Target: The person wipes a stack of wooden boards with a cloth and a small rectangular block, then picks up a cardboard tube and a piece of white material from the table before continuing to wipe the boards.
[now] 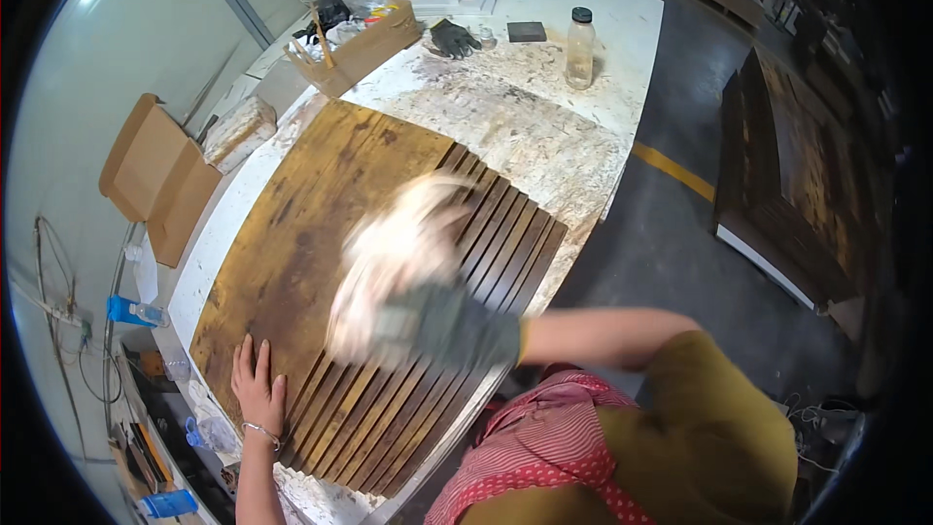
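The right hand [432, 326], in a dark green fabric glove, clutches a bunched, pale pinkish-white cloth [394, 238], blurred, over the stack's stepped edges; single fingers cannot be told. The bare left hand [258, 389] rests with fingers a little spread on the brown-stained flat wooden board [301, 214] topping that fanned stack. Beneath lies a stained white worktable [573, 146]; farther back stand a clear dark-capped bottle [580, 53] and an open brown cardboard tray [374, 53].
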